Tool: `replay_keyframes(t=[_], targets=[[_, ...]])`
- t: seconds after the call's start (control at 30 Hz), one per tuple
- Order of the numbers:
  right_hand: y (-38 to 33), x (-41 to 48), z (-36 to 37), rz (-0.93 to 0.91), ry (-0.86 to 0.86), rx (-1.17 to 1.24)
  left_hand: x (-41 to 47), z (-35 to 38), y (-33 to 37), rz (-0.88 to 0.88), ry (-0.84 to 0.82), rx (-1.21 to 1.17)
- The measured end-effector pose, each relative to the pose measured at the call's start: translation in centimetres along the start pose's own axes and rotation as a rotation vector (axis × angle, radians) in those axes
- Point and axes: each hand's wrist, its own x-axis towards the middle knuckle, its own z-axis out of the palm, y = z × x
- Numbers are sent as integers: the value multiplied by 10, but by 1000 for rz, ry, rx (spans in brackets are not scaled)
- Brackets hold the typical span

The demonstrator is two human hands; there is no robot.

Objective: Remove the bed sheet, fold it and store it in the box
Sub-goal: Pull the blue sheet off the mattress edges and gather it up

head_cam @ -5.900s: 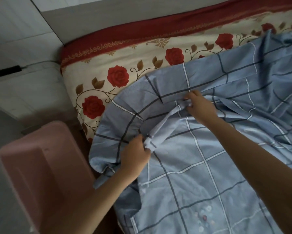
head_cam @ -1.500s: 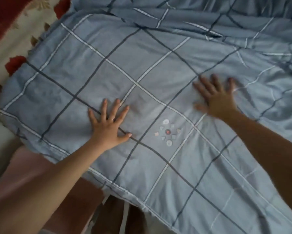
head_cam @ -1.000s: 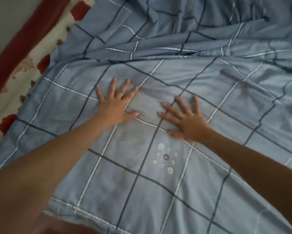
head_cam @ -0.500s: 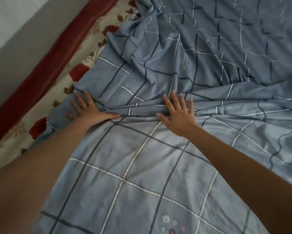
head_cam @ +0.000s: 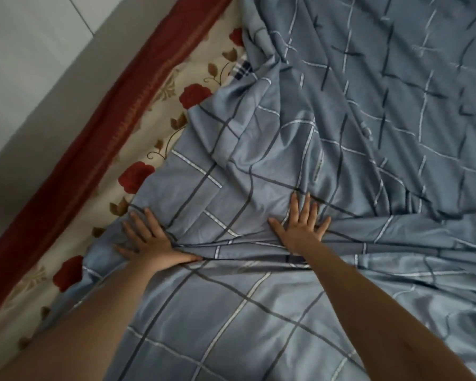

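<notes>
The bed sheet (head_cam: 327,133), blue-grey with a grid of dark and white lines, covers most of the view, lying rumpled on the bed with long creases running away toward the top. Its near part is laid smoother, and a bunched ridge of cloth runs across the sheet from left to right at the level of the hands. Along the left, the mattress (head_cam: 154,125) shows bare beside the sheet's edge: cream cloth with red roses and brown leaves, and a dark red border at its outer side. Beyond that border lies a pale floor or wall (head_cam: 33,64); the view is too blurred there to say which. The left hand (head_cam: 151,240) lies flat on the sheet near its left edge, fingers spread and straight, thumb pointing right along the ridge. The right hand (head_cam: 302,226) presses flat on the ridge near the middle, fingers fanned out.
</notes>
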Motion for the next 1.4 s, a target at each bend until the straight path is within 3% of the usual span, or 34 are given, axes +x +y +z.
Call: replay_keyframes(t=[0.27, 0.53, 0.73, 0.8, 0.87, 0.93, 1.03, 1.07, 1.17, 1.27, 1.33, 1.4], targets=[[-3, 4, -17, 36, -30, 2, 1, -29, 12, -7, -142, 8], [-3, 3, -2, -4, 124, -23, 6, -18, 4, 16, -63, 32], [-3, 10, -4, 8, 62, -57, 11, -13, 0, 71, -12, -11], [-9, 6, -12, -12, 122, -103, 11, -13, -1, 106, -17, -4], [-15, -2, -38, -85, 293, -121, -1, -15, -7, 146, -20, -50], [-28, 3, -80, -163, 427, -58, -5, -21, -17, 167, 78, -202], [-63, 37, -147, -408, 611, 100, 1, -40, -29, 216, 553, -443], [-79, 52, -166, -459, 614, 156, 5, -47, -27, 240, 625, -495], [-132, 86, -193, -595, 413, 93, 23, -55, -9, 262, 529, -558], [-157, 116, -192, -673, 183, -167, 37, -58, 9, 248, 601, -708], [-165, 129, -191, -587, 269, -158, 50, -67, 8, 202, 726, -798], [-173, 137, -202, -446, 431, 62, 62, -78, 1, 190, 781, -854]])
